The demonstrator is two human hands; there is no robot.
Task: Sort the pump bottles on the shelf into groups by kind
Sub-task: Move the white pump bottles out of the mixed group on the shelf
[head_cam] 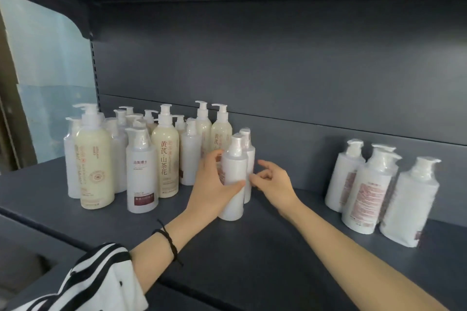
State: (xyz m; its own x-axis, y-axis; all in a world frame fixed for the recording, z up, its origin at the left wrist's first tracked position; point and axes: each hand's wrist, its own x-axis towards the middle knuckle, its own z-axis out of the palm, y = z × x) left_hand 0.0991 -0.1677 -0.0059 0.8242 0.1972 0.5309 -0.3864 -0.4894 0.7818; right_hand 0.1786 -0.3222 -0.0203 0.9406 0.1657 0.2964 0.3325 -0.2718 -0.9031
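On the dark shelf (252,247), upright white pump bottle (233,179) in left hand (214,184); right hand (273,182) loosely open.

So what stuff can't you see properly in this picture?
All in the head view:
- Back bottles of the left cluster: only pumps show; front bottles hide their labels.
- Second white bottle: mostly behind the white bottle that the left hand grips.
- Small print on the right group: too blurred, with glare from the wrap.
- Right hand: whether its fingertips touch a bottle is unclear.
- Shelf: cut off by the picture's edges.
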